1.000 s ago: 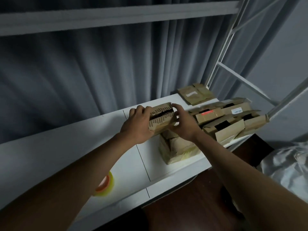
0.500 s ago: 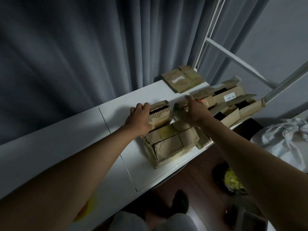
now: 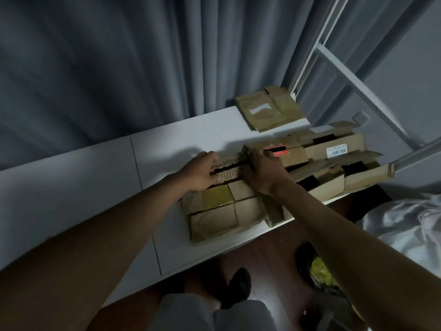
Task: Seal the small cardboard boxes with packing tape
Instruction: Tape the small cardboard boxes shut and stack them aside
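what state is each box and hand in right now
held box: unsealed, dark gap between its top flaps, held at both ends
left hand: grips the held box's left end
right hand: grips its right end
taped boxes: closed, yellowish tape on top, under the held box
open boxes: flaps up, unsealed
flattened box: lying flat at the table's back

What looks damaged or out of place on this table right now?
The box gripped by the left hand and right hand gapes along a ragged dark slit. The taped boxes beneath look crumpled. The boxes at right lie open, flaps askew.
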